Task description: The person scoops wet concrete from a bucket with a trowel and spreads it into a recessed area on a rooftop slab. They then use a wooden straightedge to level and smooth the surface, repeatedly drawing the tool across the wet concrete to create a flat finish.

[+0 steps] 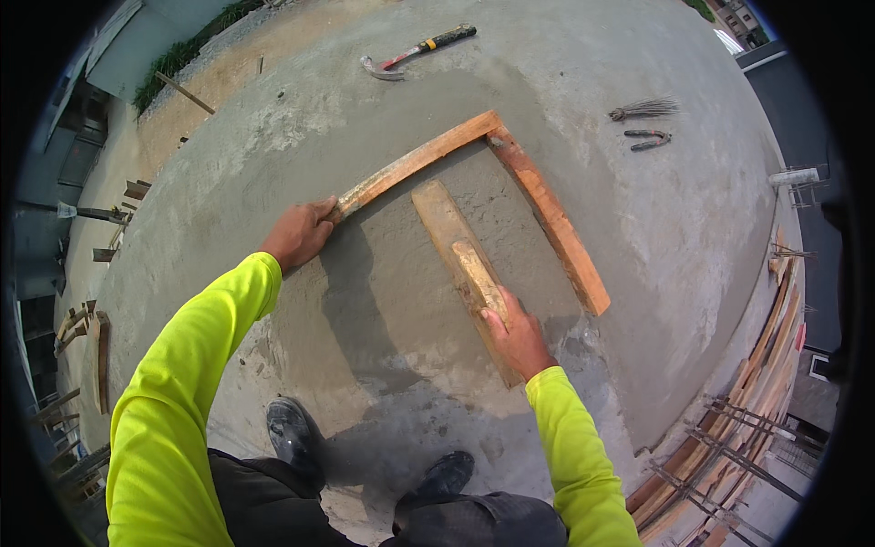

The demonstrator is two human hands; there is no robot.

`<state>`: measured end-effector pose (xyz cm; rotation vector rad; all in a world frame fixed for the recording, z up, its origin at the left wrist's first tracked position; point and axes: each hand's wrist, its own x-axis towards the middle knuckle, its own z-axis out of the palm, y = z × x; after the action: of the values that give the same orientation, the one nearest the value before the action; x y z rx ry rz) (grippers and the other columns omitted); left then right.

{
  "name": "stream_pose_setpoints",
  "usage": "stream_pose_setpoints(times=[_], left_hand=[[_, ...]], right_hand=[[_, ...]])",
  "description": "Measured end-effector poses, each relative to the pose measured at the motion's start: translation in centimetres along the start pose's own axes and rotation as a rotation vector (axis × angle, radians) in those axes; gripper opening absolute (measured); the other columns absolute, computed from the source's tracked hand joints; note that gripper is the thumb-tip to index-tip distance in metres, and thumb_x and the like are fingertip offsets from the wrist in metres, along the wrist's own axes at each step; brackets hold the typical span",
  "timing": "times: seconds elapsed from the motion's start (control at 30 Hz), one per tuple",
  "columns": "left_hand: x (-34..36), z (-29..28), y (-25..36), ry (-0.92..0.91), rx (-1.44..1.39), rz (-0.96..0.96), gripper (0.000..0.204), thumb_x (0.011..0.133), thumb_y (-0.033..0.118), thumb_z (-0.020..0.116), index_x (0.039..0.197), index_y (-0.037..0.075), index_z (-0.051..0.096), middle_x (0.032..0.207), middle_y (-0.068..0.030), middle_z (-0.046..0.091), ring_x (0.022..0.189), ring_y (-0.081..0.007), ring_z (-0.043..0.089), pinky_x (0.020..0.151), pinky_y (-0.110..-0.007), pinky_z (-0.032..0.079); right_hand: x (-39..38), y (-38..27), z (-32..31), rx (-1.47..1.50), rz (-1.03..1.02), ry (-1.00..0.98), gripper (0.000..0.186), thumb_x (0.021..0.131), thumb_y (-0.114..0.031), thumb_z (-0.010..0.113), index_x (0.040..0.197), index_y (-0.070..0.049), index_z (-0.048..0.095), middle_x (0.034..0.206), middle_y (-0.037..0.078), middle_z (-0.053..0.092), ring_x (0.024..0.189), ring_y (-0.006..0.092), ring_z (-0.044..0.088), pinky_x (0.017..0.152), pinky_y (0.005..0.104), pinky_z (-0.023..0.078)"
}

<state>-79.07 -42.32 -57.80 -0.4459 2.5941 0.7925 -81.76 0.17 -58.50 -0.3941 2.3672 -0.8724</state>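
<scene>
My left hand point(303, 234) is closed around the near end of a wooden strip point(415, 164) lying across the grey mortar. At its far end the strip meets a second, reddish wooden strip point(551, 219), and the two form a corner. Inside that corner, my right hand point(519, 334) grips the handle of a long wooden float point(436, 211), which rests on the rough, damp mortar point(365, 301). The float slants from upper left to lower right. Part of its handle is hidden under my fingers.
A claw hammer point(419, 52) lies beyond the strips. Pliers point(648, 139) and a bundle of thin wires point(645, 108) are at the far right. Long planks point(756, 365) and rebar point(743, 456) line the right edge. My boots point(293, 438) stand on the near concrete.
</scene>
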Motion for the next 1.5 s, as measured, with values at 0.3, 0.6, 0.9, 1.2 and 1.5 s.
stream_pose_setpoints(times=[0.3,0.6,0.9,1.2,1.5], left_hand=[[0.2,-0.7,-0.1,-0.1,-0.072,-0.079,0.05,0.101,0.018,0.05,0.148,0.002,0.052,0.142,-0.019,0.061,0.125,-0.0338,0.063,0.115,-0.037,0.041],[-3.5,-0.4,-4.4,-0.011,-0.11,0.079,0.052,0.1,0.024,0.052,0.148,0.002,0.052,0.145,-0.023,0.058,0.126,-0.0378,0.061,0.114,-0.041,0.042],[-7.8,-3.3,-10.2,0.166,0.139,0.138,0.052,0.099,0.019,0.057,0.149,0.005,0.051,0.151,-0.0247,0.05,0.132,-0.0411,0.055,0.109,-0.043,0.048],[-14.3,-4.4,-9.6,0.387,-0.111,-0.131,0.047,0.101,0.017,0.056,0.147,0.008,0.054,0.142,-0.0218,0.058,0.128,-0.033,0.059,0.105,-0.046,0.05],[-43.5,3.4,-8.1,0.664,-0.648,-0.503,0.05,0.097,0.013,0.055,0.146,0.002,0.052,0.131,-0.0163,0.065,0.107,-0.0232,0.068,0.092,-0.035,0.054]], right_hand=[[-0.7,-0.6,2.5,0.081,0.024,0.006,0.06,0.102,-0.028,0.06,0.153,-0.007,0.037,0.132,0.032,0.061,0.116,0.0494,0.063,0.097,0.05,0.051],[-2.3,-1.7,3.8,0.247,0.081,0.261,0.055,0.102,-0.03,0.061,0.15,-0.009,0.043,0.132,0.029,0.062,0.12,0.0475,0.061,0.099,0.051,0.051],[-5.6,-0.4,6.3,-0.007,-0.022,0.194,0.053,0.102,-0.026,0.06,0.147,-0.005,0.044,0.121,0.03,0.066,0.109,0.0482,0.066,0.088,0.0481,0.055],[-7.3,-1.1,9.3,-0.138,-0.414,-0.4,0.058,0.099,-0.031,0.064,0.15,-0.012,0.045,0.124,0.029,0.066,0.112,0.0468,0.065,0.095,0.0512,0.052],[-4.6,2.2,4.9,0.228,0.144,-0.022,0.056,0.102,-0.022,0.06,0.151,-0.003,0.041,0.119,0.024,0.068,0.098,0.0324,0.069,0.09,0.0428,0.055]])
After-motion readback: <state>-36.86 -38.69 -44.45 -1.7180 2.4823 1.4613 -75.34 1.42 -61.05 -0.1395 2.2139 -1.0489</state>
